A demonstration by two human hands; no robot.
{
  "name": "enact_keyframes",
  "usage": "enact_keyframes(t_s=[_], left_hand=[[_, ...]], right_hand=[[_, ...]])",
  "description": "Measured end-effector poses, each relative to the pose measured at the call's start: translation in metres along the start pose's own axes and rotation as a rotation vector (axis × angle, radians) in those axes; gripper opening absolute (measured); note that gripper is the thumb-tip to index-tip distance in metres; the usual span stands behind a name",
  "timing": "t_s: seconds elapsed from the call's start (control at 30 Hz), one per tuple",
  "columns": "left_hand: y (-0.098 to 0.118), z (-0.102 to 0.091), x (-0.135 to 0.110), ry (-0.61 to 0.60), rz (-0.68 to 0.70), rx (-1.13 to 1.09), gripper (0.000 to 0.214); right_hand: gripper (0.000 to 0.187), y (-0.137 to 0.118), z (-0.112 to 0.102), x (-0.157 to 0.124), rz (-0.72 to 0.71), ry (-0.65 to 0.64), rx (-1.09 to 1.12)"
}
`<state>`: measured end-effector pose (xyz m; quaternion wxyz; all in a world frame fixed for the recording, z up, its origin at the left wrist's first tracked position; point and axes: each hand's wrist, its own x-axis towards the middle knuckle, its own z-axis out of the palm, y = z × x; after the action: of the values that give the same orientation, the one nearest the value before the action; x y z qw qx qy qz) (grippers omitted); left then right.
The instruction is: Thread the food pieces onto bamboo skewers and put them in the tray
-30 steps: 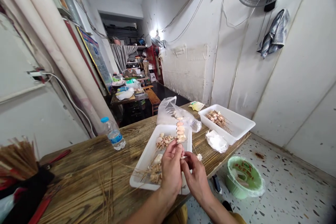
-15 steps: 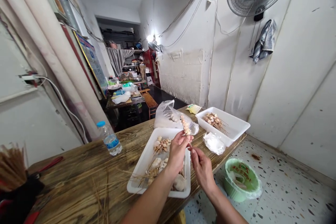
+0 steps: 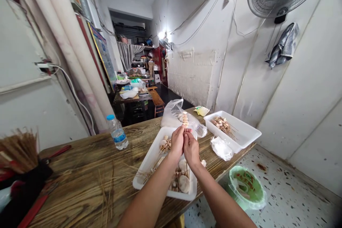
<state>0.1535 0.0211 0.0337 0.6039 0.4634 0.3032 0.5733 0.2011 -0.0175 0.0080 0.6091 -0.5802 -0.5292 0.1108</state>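
Note:
My left hand (image 3: 177, 141) and my right hand (image 3: 190, 147) are raised side by side above the near white tray (image 3: 146, 164), both pinched on one thin bamboo skewer (image 3: 184, 119). The skewer stands nearly upright, with several pale food pieces threaded at its top. In the tray below lie loose food pieces and a few loaded skewers. Both forearms reach in from the bottom edge.
A second white tray (image 3: 244, 131) with finished skewers sits at the right table end, beside a crumpled clear bag (image 3: 175, 114) and a white wad (image 3: 220, 147). A water bottle (image 3: 117, 133) stands left, a bundle of bare skewers (image 3: 16, 149) far left, a green bin (image 3: 247, 187) on the floor.
My hands rose and came together, my right hand moving up beside the left. The skewer swung from tilted right to nearly upright. The camera tilted slightly.

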Motion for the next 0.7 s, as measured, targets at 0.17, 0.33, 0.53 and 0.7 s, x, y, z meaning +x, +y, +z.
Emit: enact_keyframes(t_s=[0.17,0.33,0.53,0.7], left_hand=[[-0.024,-0.029,0.027,0.131,0.019,0.151,0.041],[-0.045,-0.033,0.032,0.158,0.002,0.263,0.041],[-0.057,-0.032,0.035,0.147,-0.046,0.273,0.036],[-0.066,-0.035,0.035,0.134,-0.072,0.26,0.034]], right_hand=[[0.036,0.026,0.04,0.004,0.088,0.02,0.042],[0.035,0.048,0.045,0.002,0.135,0.002,-0.012],[0.034,0.058,0.043,0.004,0.151,0.009,-0.002],[0.035,0.062,0.042,0.002,0.156,0.014,-0.036]])
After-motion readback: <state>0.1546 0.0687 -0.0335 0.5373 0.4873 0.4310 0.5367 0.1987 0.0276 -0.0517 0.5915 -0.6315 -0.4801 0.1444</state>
